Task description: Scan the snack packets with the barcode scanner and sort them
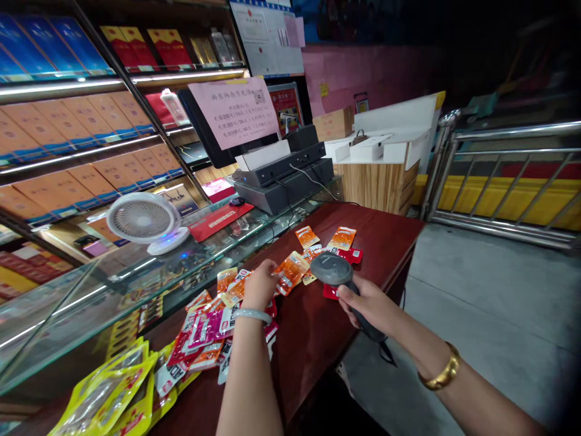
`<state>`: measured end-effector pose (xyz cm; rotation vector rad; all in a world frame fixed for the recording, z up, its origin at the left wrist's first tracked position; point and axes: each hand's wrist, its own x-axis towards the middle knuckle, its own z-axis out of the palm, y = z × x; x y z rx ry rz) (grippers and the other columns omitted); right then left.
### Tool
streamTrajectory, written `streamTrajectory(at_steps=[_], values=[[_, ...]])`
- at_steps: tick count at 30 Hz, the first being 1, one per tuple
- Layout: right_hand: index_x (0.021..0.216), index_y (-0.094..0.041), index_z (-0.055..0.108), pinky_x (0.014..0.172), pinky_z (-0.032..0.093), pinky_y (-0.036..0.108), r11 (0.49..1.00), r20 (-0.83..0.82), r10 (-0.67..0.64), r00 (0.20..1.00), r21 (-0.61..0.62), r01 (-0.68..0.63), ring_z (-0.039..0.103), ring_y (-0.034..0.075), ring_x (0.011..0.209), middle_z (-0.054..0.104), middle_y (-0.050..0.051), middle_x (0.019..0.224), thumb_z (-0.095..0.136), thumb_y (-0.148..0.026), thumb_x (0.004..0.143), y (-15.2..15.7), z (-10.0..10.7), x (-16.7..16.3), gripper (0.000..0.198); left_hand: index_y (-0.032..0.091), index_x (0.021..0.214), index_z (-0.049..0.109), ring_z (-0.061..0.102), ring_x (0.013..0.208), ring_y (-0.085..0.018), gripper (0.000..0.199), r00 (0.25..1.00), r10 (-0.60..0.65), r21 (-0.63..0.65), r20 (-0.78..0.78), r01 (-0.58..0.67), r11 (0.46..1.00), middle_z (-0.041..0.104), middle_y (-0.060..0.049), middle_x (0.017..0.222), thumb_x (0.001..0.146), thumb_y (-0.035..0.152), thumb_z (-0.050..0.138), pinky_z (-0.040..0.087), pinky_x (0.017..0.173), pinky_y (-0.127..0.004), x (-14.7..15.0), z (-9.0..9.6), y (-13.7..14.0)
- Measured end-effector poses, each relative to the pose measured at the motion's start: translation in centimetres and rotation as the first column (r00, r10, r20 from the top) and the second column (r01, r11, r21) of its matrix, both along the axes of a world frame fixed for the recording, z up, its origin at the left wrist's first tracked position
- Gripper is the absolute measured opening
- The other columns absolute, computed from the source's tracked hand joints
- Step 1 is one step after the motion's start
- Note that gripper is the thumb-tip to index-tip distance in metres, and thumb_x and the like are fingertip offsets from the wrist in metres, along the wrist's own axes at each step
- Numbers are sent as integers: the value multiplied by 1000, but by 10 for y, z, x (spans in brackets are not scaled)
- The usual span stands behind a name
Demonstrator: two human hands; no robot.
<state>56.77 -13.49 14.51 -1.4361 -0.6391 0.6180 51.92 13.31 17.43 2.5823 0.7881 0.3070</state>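
My right hand (370, 306) is wrapped round the handle of a grey barcode scanner (331, 268), its head toward the small packets. With a bent wrist, my left hand (262, 283) pinches the near edge of an orange snack packet (293, 271); its fingertips are partly hidden. Beneath and beside that hand lies a pile of pink, red, white and orange snack packets (206, 330). Larger yellow snack bags (109, 390) lie at the pile's near left end. Past the scanner are a few more orange packets (342, 238) and a red packet (353, 255).
The dark red table (313, 330) adjoins a glass display counter (149, 272). On the counter stand a white fan (144, 218), a red folder (220, 221) and a cash drawer (290, 188) under a monitor. Box-filled shelves line the left; a metal railing (508, 175) stands right.
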Motion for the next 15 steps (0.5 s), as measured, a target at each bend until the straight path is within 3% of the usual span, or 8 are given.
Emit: streamTrajectory(at_steps=[6,10,12,14,15], values=[[85,-22,47,43,40,22,995,32,81,996,-60,-79,47,8,40,48,-8,57,54,-80,80,-17,-7,-24,59,26,103,68,67,87,-26,24,969,210,206,-130,-181,962,75,-8,90,84,37,58,46,80,-34,-52,30,33],[90,-21,49,42,38,21,993,33,98,995,-75,-96,47,9,40,46,-9,56,53,-80,80,-28,-16,-28,60,19,116,67,62,107,-37,39,938,340,453,-61,-278,847,70,-19,112,86,42,56,45,90,-46,-59,34,22],[94,-21,49,42,38,21,993,5,88,996,-74,-88,46,9,40,46,-9,57,54,-79,80,-33,-22,-25,60,18,117,67,62,109,-34,42,971,239,421,-17,-210,882,70,-18,115,89,46,53,45,90,-43,-42,27,-1],[95,-21,49,43,39,22,994,1,67,998,-85,-66,46,9,40,46,-9,56,54,-78,81,-38,-28,-22,59,20,110,69,64,106,-27,37,1000,5,306,-17,0,952,72,-13,113,90,47,56,46,92,-36,-19,15,-33],[95,-21,49,43,39,22,994,7,54,998,-96,-53,46,10,40,46,-9,55,54,-77,81,-41,-30,-21,58,20,109,70,64,107,-26,36,995,-95,286,-24,98,953,72,-12,113,90,47,56,45,93,-34,-8,8,-50]])
